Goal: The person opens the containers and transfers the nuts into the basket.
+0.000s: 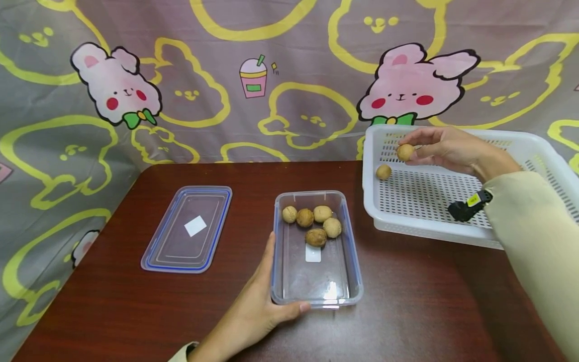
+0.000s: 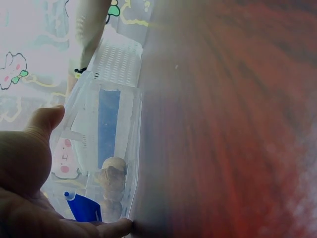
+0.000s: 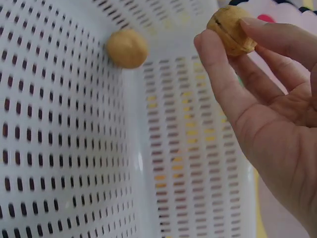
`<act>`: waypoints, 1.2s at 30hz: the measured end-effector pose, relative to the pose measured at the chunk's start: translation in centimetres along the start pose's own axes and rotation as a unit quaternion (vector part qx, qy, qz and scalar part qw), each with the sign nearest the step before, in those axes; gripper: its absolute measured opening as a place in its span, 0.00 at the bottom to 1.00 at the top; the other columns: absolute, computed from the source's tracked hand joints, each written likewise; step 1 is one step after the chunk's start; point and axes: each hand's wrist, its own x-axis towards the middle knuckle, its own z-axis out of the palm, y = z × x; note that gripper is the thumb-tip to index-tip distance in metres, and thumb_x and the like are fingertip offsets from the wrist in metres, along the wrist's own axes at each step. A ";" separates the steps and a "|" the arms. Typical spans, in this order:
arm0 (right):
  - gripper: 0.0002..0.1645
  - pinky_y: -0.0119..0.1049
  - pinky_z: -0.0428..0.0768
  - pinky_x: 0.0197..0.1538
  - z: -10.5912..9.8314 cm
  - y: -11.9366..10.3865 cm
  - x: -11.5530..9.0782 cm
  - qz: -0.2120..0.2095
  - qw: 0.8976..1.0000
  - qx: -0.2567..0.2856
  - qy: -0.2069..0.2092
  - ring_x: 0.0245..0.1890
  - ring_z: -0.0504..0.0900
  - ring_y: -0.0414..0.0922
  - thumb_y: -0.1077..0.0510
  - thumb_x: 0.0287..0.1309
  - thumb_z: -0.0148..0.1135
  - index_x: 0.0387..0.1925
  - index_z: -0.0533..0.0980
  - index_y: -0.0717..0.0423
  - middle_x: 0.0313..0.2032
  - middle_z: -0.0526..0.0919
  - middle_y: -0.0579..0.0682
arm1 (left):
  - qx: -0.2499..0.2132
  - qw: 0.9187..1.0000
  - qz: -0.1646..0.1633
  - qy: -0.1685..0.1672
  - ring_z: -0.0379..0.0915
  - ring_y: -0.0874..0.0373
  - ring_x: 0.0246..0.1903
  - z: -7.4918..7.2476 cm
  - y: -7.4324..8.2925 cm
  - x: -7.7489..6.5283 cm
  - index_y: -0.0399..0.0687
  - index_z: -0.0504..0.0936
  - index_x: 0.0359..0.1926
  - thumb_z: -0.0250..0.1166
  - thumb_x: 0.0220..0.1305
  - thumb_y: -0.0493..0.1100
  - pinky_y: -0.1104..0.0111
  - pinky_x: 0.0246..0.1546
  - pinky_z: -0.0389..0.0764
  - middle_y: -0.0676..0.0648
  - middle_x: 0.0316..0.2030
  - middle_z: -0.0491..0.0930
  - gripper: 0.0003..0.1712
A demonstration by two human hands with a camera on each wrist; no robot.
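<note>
My right hand (image 1: 445, 148) pinches a walnut (image 1: 405, 152) between thumb and fingertips, above the white basket (image 1: 370, 201). In the right wrist view that walnut (image 3: 232, 30) shows its seam, and another walnut (image 3: 127, 48) lies in the basket's corner. My left hand (image 1: 260, 296) holds the clear plastic box (image 1: 355, 266) at its near left corner, thumb at the front rim and fingers along the left side. Inside the box, several walnuts (image 1: 316, 237) sit toward the far end. Seen from the left wrist, the hand (image 2: 29, 168) spans the box's end.
A clear lid (image 1: 178, 246) with a blue seal lies on the dark wooden table (image 1: 244, 211), left of the box. The basket stands at the back right, and a patterned cloth (image 1: 289, 65) hangs behind the table. A black wrist device (image 1: 466, 206) is on the right wrist.
</note>
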 end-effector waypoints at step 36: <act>0.25 0.41 0.88 0.50 1.2 2.5 2.1 0.058 0.978 -0.200 -0.023 0.43 0.84 0.44 0.63 0.70 0.64 0.62 0.73 0.74 0.57 0.80 0.66 | -0.002 1.000 0.001 -0.004 0.50 0.50 0.80 -0.1 -0.1 0.1 0.68 0.31 0.85 0.86 0.48 0.52 0.46 0.78 0.54 0.47 0.84 0.44 0.81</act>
